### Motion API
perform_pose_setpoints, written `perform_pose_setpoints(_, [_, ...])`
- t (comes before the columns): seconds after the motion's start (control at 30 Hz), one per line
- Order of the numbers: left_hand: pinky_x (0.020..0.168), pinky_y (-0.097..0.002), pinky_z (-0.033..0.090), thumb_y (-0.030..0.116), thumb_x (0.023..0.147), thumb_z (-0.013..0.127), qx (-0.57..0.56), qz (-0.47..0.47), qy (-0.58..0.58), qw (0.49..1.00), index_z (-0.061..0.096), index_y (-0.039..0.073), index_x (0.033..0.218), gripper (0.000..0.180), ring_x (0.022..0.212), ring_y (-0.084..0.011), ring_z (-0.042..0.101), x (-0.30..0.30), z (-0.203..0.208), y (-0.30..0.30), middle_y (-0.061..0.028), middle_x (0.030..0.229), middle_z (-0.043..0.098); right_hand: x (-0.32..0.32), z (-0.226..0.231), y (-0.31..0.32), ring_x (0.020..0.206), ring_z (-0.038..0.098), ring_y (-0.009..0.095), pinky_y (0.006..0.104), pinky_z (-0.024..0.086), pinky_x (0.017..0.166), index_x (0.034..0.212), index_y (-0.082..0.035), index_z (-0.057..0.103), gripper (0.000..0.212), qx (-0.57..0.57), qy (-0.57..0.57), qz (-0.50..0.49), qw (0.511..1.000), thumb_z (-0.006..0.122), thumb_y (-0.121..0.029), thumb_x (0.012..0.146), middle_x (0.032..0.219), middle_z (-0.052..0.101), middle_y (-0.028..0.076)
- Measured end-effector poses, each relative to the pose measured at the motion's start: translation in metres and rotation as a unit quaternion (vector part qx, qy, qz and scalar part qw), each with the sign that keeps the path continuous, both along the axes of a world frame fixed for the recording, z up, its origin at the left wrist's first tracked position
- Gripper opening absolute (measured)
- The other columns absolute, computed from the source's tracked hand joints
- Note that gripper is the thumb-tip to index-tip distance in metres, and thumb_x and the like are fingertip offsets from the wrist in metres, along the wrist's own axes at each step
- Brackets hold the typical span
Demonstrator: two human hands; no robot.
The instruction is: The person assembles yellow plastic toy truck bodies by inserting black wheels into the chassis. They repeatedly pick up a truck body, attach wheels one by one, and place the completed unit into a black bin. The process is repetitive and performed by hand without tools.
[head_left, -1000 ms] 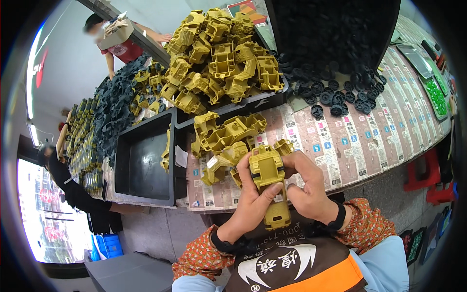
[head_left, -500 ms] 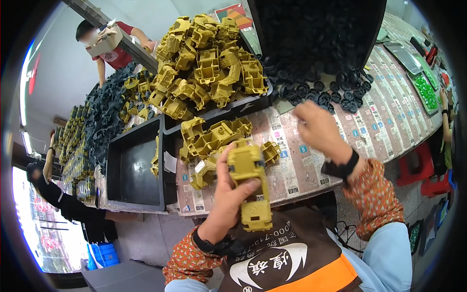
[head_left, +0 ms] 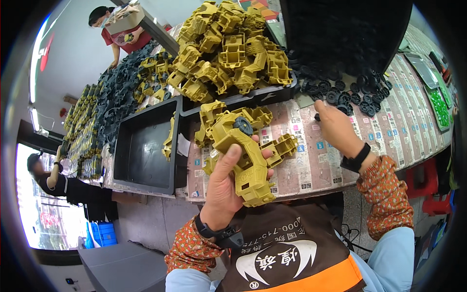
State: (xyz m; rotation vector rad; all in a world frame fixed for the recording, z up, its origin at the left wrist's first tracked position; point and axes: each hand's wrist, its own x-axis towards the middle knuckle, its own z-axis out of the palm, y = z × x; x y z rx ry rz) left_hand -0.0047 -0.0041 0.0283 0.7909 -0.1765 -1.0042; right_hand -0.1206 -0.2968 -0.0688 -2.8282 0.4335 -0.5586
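While left hand [head_left: 228, 180] grips yellow plastic body [head_left: 243, 160] with black wheel [head_left: 242, 125] fitted, held above near table [head_left: 311, 160] edge, right hand [head_left: 335, 127] pinches small black part among loose wheels [head_left: 350, 90]. Black tray [head_left: 146, 151] near-empty; far tray [head_left: 228, 48] heaped with yellow bodies.

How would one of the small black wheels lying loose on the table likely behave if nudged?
The black wheels are round, so one set on edge would probably roll; most lie flat and would likely just slide. They look light: the right hand pinches one between fingertips.
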Motion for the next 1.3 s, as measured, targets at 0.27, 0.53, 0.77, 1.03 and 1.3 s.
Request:
perform_pose_setpoints(0.27, [0.082, -0.038, 0.063, 0.02, 0.101, 0.068, 0.043, 0.133, -0.065, 0.988, 0.055, 0.002, 0.127, 0.034, 0.094, -0.0249, 0.073, -0.003, -0.001, -0.01, -0.0173, 0.107, 0.071, -0.017, 0.072, 0.12, 0.073, 0.061, 0.007, 0.025, 0.051, 0.066, 0.121, -0.001, 0.066, 0.028, 0.6, -0.087, 0.073, 0.792, 0.068, -0.004, 0.094, 0.084, 0.069, 0.006])
perform_pose_setpoints(0.53, [0.087, -0.0412, 0.063, 0.017, 0.102, 0.067, 0.047, 0.171, -0.213, 0.961, 0.055, 0.001, 0.127, 0.032, 0.095, -0.0257, 0.073, -0.008, -0.002, -0.014, -0.0179, 0.105, 0.071, -0.021, 0.071, 0.163, 0.08, 0.071, 0.014, 0.0293, 0.056, 0.071, 0.129, -0.001, 0.062, 0.036, 0.58, -0.124, 0.063, 0.803, 0.068, -0.001, 0.093, 0.094, 0.073, 0.014])
perform_pose_setpoints(0.77, [0.081, -0.0364, 0.062, 0.004, 0.097, 0.071, 0.033, 0.204, -0.221, 0.953, 0.038, 0.009, 0.135, 0.05, 0.094, -0.0227, 0.072, -0.009, -0.008, -0.013, -0.0121, 0.109, 0.067, -0.028, 0.069, 0.171, 0.089, 0.076, 0.024, 0.0339, 0.058, 0.075, 0.134, 0.005, 0.057, 0.043, 0.452, -0.18, 0.1, 0.868, 0.059, 0.007, 0.091, 0.106, 0.073, 0.021])
perform_pose_setpoints(1.03, [0.093, -0.0353, 0.06, -0.01, 0.089, 0.074, 0.005, 0.206, -0.238, 0.949, 0.024, 0.013, 0.154, 0.085, 0.113, -0.0206, 0.065, -0.018, 0.003, -0.011, -0.0111, 0.136, 0.053, -0.036, 0.065, 0.182, 0.107, 0.074, 0.029, 0.0365, 0.061, 0.087, 0.144, 0.006, 0.043, 0.066, 0.512, -0.133, 0.167, 0.832, 0.035, 0.017, 0.08, 0.122, 0.069, 0.023])
perform_pose_setpoints(1.3, [0.086, -0.0394, 0.063, -0.001, 0.092, 0.075, 0.061, 0.167, -0.138, 0.974, 0.029, 0.014, 0.147, 0.074, 0.102, -0.0243, 0.07, 0.01, 0.052, 0.025, -0.0106, 0.129, 0.055, -0.017, 0.109, 0.162, 0.105, 0.075, 0.03, 0.0348, 0.062, 0.087, 0.143, 0.006, 0.05, 0.058, 0.593, -0.05, 0.222, 0.773, 0.047, 0.016, 0.086, 0.125, 0.07, 0.021])
